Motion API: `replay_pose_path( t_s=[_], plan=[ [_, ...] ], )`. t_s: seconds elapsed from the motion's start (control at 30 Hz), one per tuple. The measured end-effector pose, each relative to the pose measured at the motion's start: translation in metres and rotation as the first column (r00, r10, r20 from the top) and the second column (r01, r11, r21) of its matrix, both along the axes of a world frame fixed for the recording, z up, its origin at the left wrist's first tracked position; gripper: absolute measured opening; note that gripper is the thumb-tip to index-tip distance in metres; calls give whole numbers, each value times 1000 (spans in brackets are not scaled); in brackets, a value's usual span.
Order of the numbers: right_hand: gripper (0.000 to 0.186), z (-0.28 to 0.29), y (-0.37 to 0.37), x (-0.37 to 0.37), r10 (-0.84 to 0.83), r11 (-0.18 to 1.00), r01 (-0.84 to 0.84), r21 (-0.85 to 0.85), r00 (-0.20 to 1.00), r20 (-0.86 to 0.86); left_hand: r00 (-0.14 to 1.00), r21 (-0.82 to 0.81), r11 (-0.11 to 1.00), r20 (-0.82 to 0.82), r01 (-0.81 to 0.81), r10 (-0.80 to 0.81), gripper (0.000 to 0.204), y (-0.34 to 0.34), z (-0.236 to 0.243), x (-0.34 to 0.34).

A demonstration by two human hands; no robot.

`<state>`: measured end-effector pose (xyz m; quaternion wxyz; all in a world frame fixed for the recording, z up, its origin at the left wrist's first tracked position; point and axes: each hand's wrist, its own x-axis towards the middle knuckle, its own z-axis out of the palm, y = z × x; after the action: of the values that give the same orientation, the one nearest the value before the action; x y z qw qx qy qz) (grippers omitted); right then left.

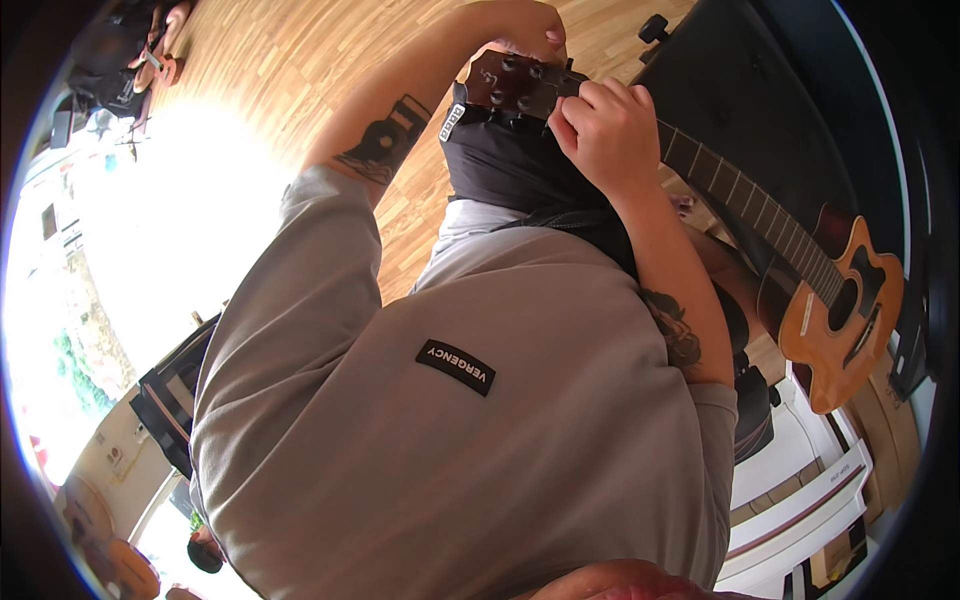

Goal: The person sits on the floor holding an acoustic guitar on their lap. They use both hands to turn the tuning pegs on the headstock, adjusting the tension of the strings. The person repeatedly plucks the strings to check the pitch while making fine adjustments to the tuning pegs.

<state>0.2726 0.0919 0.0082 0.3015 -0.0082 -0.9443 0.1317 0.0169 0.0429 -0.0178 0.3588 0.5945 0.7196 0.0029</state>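
An acoustic guitar [805, 345] with a light wooden body lies across the right, its neck [740, 190] running up and left to a dark headstock [505, 85] over my black-clad lap. My left hand [530, 28] is closed at the headstock's far edge; what its curled fingers grip is hidden. Where the neck meets the headstock, my right hand [612, 135] has its fingers bent in and thumb pressed toward them. Anything pinched there is too small to make out. Several tuning posts [510, 65] show on the headstock. A small white-and-black tag [453, 122] sits by its near corner.
Wooden flooring [300, 50] stretches beyond my arms. A black padded surface [750, 80] fills the upper right, behind the guitar. White furniture [800, 520] stands at lower right. Strong window glare [210, 190] washes out the left. Another person [120, 70] is at the far left.
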Motion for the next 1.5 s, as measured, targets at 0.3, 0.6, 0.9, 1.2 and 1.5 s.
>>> replay_pose_path(
  t_s=[0.3, 0.6, 0.9, 1.2, 1.5],
  plan=[
    [27, 0, -1, 1, -11, 1000, 11, 12, 1000, 4, 879, 169, 985, 473, -24, -60, 18, -26, 11, -3],
    [26, 2, 0, 0, -17, 1000, 17, 7, 1000, 10, 727, 108, 981, 685, -162, 44, 24, -36, 15, -4],
    [25, 3, -1, 1, -15, 1000, 15, -4, 1000, 3, 816, 161, 987, 572, -15, -81, 18, -26, 12, -9],
    [22, 4, 1, 2, -8, 999, 9, -43, 1000, 23, 741, 48, 967, 652, -248, 158, 14, -37, 22, -7],
    [19, 3, 2, 3, -4, 999, 6, -34, 999, 52, 839, 117, 988, 543, -98, 19, 8, -32, 22, -4]
  ],
)
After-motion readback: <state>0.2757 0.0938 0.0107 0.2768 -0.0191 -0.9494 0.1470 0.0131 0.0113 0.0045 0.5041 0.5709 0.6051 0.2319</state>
